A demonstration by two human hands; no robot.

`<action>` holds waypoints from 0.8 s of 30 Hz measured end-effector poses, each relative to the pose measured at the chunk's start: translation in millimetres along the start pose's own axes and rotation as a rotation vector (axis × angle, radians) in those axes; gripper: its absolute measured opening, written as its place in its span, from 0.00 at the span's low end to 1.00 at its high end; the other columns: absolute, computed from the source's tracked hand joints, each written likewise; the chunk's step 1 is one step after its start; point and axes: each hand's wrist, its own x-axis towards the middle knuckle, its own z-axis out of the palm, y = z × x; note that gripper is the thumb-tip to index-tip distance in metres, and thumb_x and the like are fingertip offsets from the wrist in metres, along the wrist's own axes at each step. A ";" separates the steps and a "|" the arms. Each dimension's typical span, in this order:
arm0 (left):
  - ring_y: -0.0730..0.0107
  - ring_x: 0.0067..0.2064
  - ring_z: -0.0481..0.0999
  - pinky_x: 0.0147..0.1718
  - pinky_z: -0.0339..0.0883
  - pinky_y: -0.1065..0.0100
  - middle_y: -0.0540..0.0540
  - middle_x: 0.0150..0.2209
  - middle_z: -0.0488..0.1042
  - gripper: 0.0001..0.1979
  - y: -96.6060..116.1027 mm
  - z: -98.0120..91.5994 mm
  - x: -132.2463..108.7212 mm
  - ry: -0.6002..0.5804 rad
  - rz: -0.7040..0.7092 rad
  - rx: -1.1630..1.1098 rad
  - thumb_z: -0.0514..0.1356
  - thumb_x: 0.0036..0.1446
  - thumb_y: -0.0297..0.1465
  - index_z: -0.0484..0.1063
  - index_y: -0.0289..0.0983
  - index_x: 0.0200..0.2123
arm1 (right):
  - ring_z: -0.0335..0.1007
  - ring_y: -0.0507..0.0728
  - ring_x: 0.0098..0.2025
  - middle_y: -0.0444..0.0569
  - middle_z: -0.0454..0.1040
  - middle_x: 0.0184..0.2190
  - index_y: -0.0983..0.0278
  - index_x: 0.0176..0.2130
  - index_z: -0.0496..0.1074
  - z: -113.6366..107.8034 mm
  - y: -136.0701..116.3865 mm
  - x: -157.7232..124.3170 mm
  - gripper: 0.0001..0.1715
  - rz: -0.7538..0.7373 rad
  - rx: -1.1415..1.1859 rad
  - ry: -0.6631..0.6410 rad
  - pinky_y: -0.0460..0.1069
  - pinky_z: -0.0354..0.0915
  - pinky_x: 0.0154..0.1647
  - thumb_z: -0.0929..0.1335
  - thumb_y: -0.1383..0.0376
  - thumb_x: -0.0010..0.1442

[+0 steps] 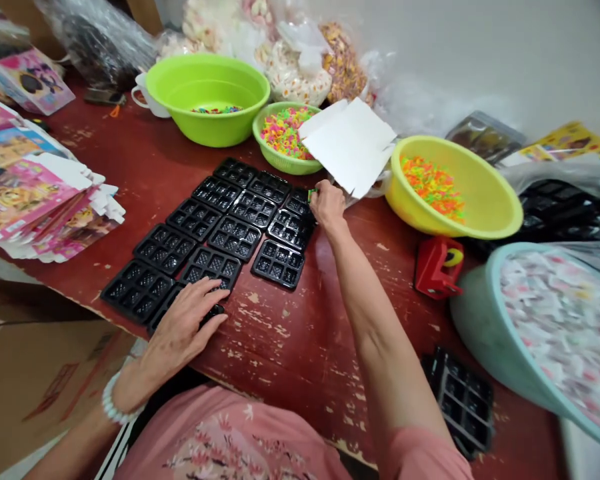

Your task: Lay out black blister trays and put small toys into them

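Black plastic trays with small compartments lie in rows on the red table, among them a front tray [279, 264] and a left tray [137, 291]. My left hand [187, 319] rests on the nearest trays, fingers stretched and thumb apart, partly hiding one. At the far right of the rows, my right hand [329, 203] is closed over the edge of a tray [299, 202]. A speck of green shows at its fingertips; what they pinch is too small to name. Just beyond that hand, a white card [350, 143] lies over a white cup.
Behind the trays stand a large green basin [207, 100], a small green basket [287, 137] of colourful pieces and a yellow basin [490, 200]. A red tape dispenser [437, 267], blue tub [500, 333] and stacked trays [463, 400] are at right; printed boxes [40, 200] at left.
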 end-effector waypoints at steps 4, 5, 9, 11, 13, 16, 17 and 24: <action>0.53 0.67 0.70 0.67 0.64 0.48 0.40 0.64 0.73 0.18 -0.5 -1.5 0.6 0.018 -0.022 -0.032 0.59 0.71 0.31 0.69 0.42 0.62 | 0.76 0.73 0.53 0.71 0.78 0.51 0.72 0.58 0.73 9.4 -6.9 7.0 0.22 0.073 -0.043 -0.036 0.65 0.70 0.54 0.64 0.68 0.67; 0.53 0.67 0.70 0.67 0.64 0.47 0.40 0.64 0.72 0.18 0.8 -0.5 3.8 0.013 -0.016 -0.039 0.59 0.71 0.30 0.69 0.42 0.62 | 0.76 0.73 0.54 0.71 0.77 0.52 0.72 0.58 0.73 9.6 -6.8 5.1 0.23 0.066 -0.040 -0.031 0.65 0.69 0.56 0.64 0.67 0.67; 0.51 0.66 0.70 0.68 0.63 0.44 0.39 0.63 0.73 0.16 11.5 5.6 17.6 0.001 0.032 -0.060 0.59 0.71 0.29 0.70 0.41 0.60 | 0.74 0.68 0.56 0.65 0.77 0.54 0.68 0.57 0.73 -10.2 16.3 -32.2 0.21 -0.042 -0.006 0.020 0.63 0.68 0.60 0.63 0.65 0.70; 0.52 0.66 0.71 0.67 0.63 0.44 0.39 0.62 0.73 0.16 18.7 9.9 21.5 0.003 0.065 -0.102 0.59 0.70 0.28 0.71 0.40 0.59 | 0.74 0.66 0.54 0.61 0.77 0.53 0.66 0.57 0.73 -35.2 47.8 -78.1 0.21 -0.096 -0.012 0.048 0.61 0.69 0.60 0.64 0.61 0.70; 0.53 0.65 0.72 0.67 0.64 0.45 0.39 0.62 0.74 0.16 26.4 15.2 22.5 -0.003 0.101 -0.159 0.59 0.70 0.27 0.72 0.39 0.59 | 0.74 0.67 0.56 0.60 0.77 0.54 0.63 0.61 0.71 -65.4 88.8 -143.1 0.27 -0.056 -0.072 0.082 0.63 0.69 0.60 0.66 0.53 0.68; 0.54 0.65 0.72 0.67 0.64 0.46 0.39 0.62 0.75 0.16 39.3 24.1 21.7 -0.022 0.133 -0.259 0.59 0.70 0.27 0.73 0.38 0.58 | 0.72 0.75 0.58 0.66 0.74 0.57 0.65 0.66 0.68 -101.5 146.4 -253.7 0.41 0.349 -0.276 0.107 0.70 0.68 0.58 0.67 0.43 0.64; 0.56 0.64 0.73 0.67 0.65 0.48 0.39 0.61 0.75 0.15 44.2 27.1 21.8 -0.032 0.131 -0.312 0.59 0.70 0.26 0.74 0.38 0.58 | 0.71 0.79 0.58 0.70 0.72 0.59 0.66 0.67 0.67 -107.6 160.0 -286.2 0.47 0.515 -0.341 0.071 0.74 0.68 0.56 0.68 0.40 0.61; 0.73 0.31 0.77 0.34 0.69 0.70 0.50 0.30 0.81 0.09 77.6 47.5 31.7 -0.234 -0.220 -0.830 0.65 0.67 0.34 0.77 0.38 0.34 | 0.54 0.90 0.69 0.70 0.47 0.75 0.63 0.74 0.57 -101.8 181.8 -360.5 0.64 0.818 -0.265 0.081 0.81 0.61 0.60 0.75 0.39 0.50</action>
